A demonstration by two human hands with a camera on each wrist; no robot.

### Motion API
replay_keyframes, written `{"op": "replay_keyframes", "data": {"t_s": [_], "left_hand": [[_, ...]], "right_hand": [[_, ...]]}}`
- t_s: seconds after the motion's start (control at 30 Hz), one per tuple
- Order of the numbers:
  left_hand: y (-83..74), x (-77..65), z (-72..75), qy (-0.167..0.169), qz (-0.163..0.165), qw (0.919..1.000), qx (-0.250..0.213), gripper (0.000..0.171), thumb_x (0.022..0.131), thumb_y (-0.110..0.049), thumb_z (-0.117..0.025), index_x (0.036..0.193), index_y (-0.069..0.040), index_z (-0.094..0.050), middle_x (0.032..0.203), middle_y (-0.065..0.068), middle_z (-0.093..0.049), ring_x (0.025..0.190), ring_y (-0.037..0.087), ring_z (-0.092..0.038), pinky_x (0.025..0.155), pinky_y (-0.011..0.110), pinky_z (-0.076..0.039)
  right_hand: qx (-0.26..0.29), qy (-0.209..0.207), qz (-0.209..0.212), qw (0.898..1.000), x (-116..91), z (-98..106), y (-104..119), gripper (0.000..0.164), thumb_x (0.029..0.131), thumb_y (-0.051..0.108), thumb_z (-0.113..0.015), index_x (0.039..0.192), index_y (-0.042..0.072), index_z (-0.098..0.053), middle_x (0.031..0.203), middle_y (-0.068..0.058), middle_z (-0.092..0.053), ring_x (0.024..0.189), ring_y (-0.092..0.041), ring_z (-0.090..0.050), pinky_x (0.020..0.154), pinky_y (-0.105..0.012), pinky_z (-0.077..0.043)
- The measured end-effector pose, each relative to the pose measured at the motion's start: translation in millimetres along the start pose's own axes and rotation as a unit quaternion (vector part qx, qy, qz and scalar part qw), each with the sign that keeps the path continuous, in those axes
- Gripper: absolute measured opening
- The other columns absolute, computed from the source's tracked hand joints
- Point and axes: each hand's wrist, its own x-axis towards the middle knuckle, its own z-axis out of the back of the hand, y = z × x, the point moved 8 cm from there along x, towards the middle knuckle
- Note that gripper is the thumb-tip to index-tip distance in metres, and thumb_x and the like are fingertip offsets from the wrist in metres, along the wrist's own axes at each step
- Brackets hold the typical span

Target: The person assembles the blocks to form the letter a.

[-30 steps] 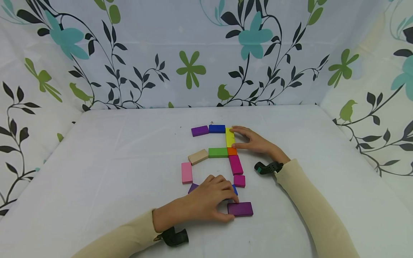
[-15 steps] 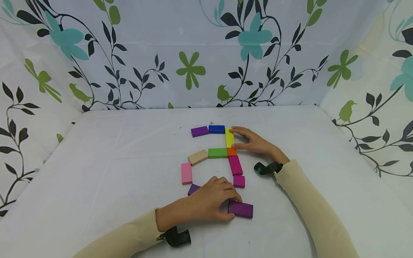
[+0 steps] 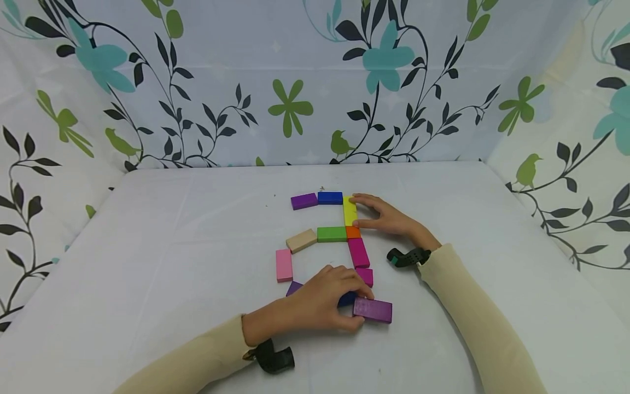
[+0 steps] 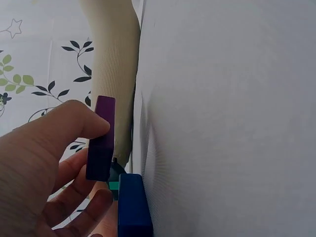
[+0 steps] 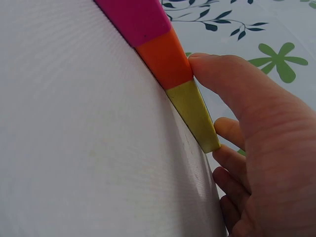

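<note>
My left hand (image 3: 315,301) pinches a purple block (image 3: 373,310) between thumb and fingers. In the left wrist view the purple block (image 4: 102,140) is raised off the white cloth. Close by lies a blue block (image 3: 346,299), partly hidden by the hand; a blue block (image 4: 134,207) also shows below in the left wrist view. Farther back, my right hand (image 3: 389,216) rests its thumb and fingertips along the right side of a yellow block (image 3: 349,210). In the right wrist view the thumb touches near the seam of the orange block (image 5: 168,59) and yellow block (image 5: 195,116).
Several blocks form a curved line: purple (image 3: 304,201), blue (image 3: 330,198), orange (image 3: 353,232), green (image 3: 332,234), tan (image 3: 302,241), pink (image 3: 284,265), magenta (image 3: 358,253), smaller magenta (image 3: 365,277) and a half-hidden purple block (image 3: 293,288). A patterned curtain (image 3: 221,82) hangs behind the table.
My left hand has shifted slightly right and away from me, and the purple block has risen off the cloth toward the blue block. The right hand keeps its place.
</note>
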Motion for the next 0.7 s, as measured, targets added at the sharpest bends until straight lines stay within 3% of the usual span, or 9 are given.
{"op": "replay_keyframes", "data": {"t_s": [0.23,0.43,0.7], "left_hand": [[-0.7,6.3,0.3,-0.011,-0.004,0.9997,-0.021,0.03,0.087,-0.03,-0.069,0.115,-0.021,-0.066,0.113,-0.008,-0.061,0.111,0.004,-0.051,0.095,0.029,-0.04],[-4.8,14.6,3.1,-0.052,-0.02,0.9978,-0.038,0.028,0.086,-0.029,-0.07,0.113,-0.021,-0.067,0.104,-0.01,-0.062,0.103,0.001,-0.052,0.088,0.025,-0.038],[-4.9,21.7,1.7,-0.054,-0.003,0.9973,-0.051,0.031,0.086,-0.03,-0.07,0.115,-0.021,-0.066,0.106,-0.011,-0.062,0.103,0.0,-0.051,0.094,0.028,-0.038]], "right_hand": [[0.001,-0.002,0.0,1.0,-1.3,0.2,-0.2,0.068,0.09,0.03,-0.069,0.149,0.015,-0.041,0.16,-0.007,-0.024,0.148,-0.031,-0.013,0.114,-0.062,-0.012],[-0.006,-0.003,0.002,1.0,-1.9,1.9,-2.1,0.068,0.09,0.03,-0.069,0.149,0.015,-0.04,0.16,-0.008,-0.024,0.148,-0.032,-0.014,0.114,-0.063,-0.012],[-0.006,0.0,0.0,1.0,-0.6,1.2,-2.4,0.067,0.09,0.03,-0.069,0.149,0.017,-0.04,0.16,-0.007,-0.025,0.148,-0.032,-0.014,0.114,-0.062,-0.012]]}}
